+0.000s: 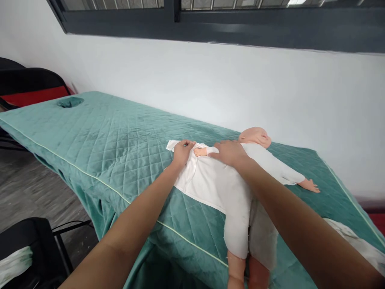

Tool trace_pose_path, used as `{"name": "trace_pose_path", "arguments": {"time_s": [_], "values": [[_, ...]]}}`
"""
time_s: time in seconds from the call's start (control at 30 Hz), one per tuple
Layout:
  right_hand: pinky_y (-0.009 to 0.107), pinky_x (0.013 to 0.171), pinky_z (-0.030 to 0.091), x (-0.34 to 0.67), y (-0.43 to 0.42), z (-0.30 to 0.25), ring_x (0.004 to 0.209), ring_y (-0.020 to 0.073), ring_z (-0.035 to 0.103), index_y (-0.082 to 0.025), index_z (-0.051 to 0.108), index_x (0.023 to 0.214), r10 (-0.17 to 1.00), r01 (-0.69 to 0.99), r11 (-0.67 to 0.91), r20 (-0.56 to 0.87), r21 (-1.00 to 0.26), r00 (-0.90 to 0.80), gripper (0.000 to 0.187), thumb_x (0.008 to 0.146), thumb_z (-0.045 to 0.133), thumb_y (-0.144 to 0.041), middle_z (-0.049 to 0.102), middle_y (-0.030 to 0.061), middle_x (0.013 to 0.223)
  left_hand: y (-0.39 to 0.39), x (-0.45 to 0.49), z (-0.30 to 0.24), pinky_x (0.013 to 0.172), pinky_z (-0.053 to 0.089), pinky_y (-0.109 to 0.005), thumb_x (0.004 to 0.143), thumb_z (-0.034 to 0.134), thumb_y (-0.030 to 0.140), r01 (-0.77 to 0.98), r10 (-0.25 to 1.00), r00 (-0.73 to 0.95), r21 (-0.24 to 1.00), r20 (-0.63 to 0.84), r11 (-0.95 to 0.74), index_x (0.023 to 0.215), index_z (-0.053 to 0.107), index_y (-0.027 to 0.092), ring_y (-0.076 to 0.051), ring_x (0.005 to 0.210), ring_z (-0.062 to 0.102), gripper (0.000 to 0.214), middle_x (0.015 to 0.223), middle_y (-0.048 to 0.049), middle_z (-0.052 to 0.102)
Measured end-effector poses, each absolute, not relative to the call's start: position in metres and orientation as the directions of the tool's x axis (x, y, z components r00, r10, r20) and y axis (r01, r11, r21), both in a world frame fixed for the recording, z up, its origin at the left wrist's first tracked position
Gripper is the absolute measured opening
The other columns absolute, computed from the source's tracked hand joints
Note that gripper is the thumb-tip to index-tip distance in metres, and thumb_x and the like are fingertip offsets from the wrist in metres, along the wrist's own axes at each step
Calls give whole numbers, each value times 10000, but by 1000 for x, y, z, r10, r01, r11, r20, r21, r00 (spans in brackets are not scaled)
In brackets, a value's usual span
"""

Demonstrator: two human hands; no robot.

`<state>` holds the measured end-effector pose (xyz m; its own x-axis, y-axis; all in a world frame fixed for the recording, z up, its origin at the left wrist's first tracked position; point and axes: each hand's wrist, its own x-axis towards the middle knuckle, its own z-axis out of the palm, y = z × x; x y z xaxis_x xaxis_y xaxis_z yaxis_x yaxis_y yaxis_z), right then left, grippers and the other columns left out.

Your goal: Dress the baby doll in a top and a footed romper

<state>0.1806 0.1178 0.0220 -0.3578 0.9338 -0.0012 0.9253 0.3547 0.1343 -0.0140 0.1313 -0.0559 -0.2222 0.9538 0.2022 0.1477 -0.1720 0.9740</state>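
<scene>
A baby doll (236, 200) with a white body lies on the green quilted bed cover, its head towards the wall and its legs towards me. White baby clothing (198, 182) is spread under and beside its left-hand side in view. My left hand (183, 153) pinches the edge of this clothing, close to the doll's small hand (200, 152). My right hand (230, 152) is closed around the doll's arm (212, 150) near the wrist, the thumb showing below it. The doll's other arm (284, 168) lies stretched out to the right, outside the clothing.
The green quilted bed (120, 132) runs along the white wall, with a face hole (70, 102) at its far left. White cloth (355, 237) lies at the right edge. A black chair (27, 249) with a white cloth on it stands at lower left; a red-and-black chair (33, 96) stands behind.
</scene>
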Motion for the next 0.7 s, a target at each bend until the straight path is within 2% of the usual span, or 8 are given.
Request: {"name": "trace_pose_path", "arguments": {"time_s": [0.07,0.17,0.3,0.43,0.5,0.57,0.63,0.7], "values": [[494,942,419,178,118,18,1062,366,650,-188,703,1133,939,929,339,8,150,-344,483,968,475,-580,727,188,1128,126,-10,-55,770,436,-290,842,654,315,238,944,-185,944,275,-228,737,642,187,-172,784,583,166,768,-17,670],[497,942,426,169,120,12,1089,377,641,-171,672,1173,950,942,303,37,145,-311,523,966,465,-605,718,207,1149,119,-3,-56,782,435,-302,895,619,296,437,901,16,807,434,-397,763,627,205,-182,802,577,160,809,-30,666],[500,956,432,160,121,10,1117,375,626,-138,621,1219,959,958,267,70,103,-275,526,969,489,-582,704,216,1165,117,1,-59,800,446,-300,950,576,301,523,847,164,684,505,-509,808,605,210,-184,836,588,171,856,-42,654],[465,973,457,186,110,26,1198,354,587,-180,595,1274,954,959,262,181,-107,-241,434,946,564,-462,650,175,1307,119,2,-61,812,445,-299,985,526,295,583,836,166,632,522,-511,846,610,200,-189,885,603,188,895,-55,647],[455,987,469,215,98,33,1225,338,580,-203,607,1261,937,935,232,319,-269,-140,404,939,547,-440,639,154,1333,118,3,-60,841,445,-304,1009,482,302,640,852,142,609,504,-468,871,615,197,-199,941,615,219,946,-68,661],[470,978,478,249,82,34,1152,321,618,-202,639,1177,896,905,139,441,-402,58,352,920,530,-416,664,150,1257,114,5,-57,844,444,-309,1029,444,328,710,887,79,599,456,-371,932,615,201,-208,986,628,234,1011,-75,683],[500,923,498,280,64,26,1011,316,656,-166,623,1180,771,840,-35,520,-541,368,395,859,552,-386,671,165,1181,108,7,-55,808,443,-310,1038,425,385,770,926,-6,593,378,-237,1019,604,218,-217,1001,647,246,1062,-67,705],[534,938,479,304,47,11,993,342,649,-148,624,1150,671,795,-116,543,-596,505,405,838,519,-385,684,163,1078,103,8,-52,774,443,-313,1039,413,447,820,954,-61,560,294,-120,1077,588,231,-229,996,665,281,1076,-62,719]]}}
